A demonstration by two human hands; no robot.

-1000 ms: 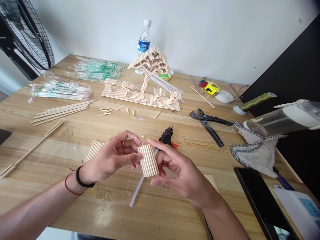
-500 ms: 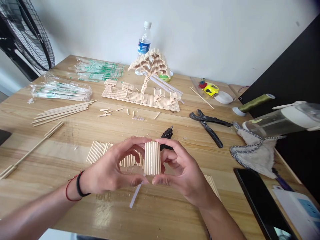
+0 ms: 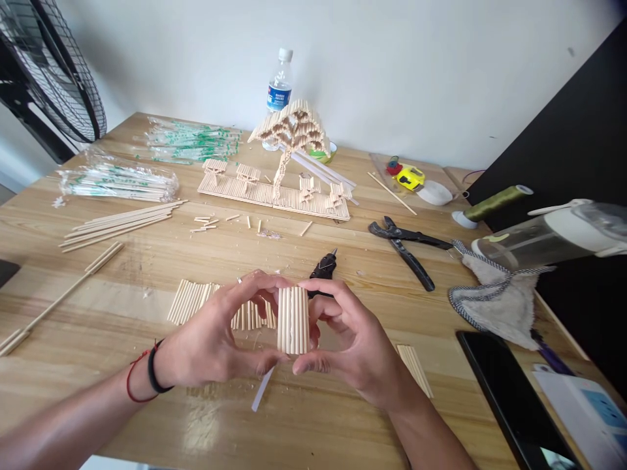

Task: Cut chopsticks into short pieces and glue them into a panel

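Note:
A small panel of short wooden sticks point(image 3: 293, 321), joined side by side, is held upright above the table. My left hand point(image 3: 223, 333) grips its left edge between thumb and fingers; my right hand point(image 3: 345, 333) pinches the right edge the same way. A pale line, like glue, runs down between the middle sticks. Behind my hands lies a row of cut sticks point(image 3: 193, 301), partly hidden by my left hand. The black glue gun point(image 3: 324, 266) rests just beyond my right fingers. Below the panel a translucent glue stick point(image 3: 262, 391) shows, and another stick panel point(image 3: 415, 370) lies beside my right wrist.
A stick-built model with a tree shape point(image 3: 274, 196) stands at the back before a water bottle point(image 3: 279, 98). Bagged sticks point(image 3: 120, 181) and loose sticks point(image 3: 122, 222) lie left. Right are pliers point(image 3: 406, 248), a cloth point(image 3: 499, 297), a phone point(image 3: 509, 398) and a clear jug point(image 3: 533, 235).
Both hands and the stick panel have come slightly lower and a little left in the view. The grip stays the same, and the other things on the table keep their places.

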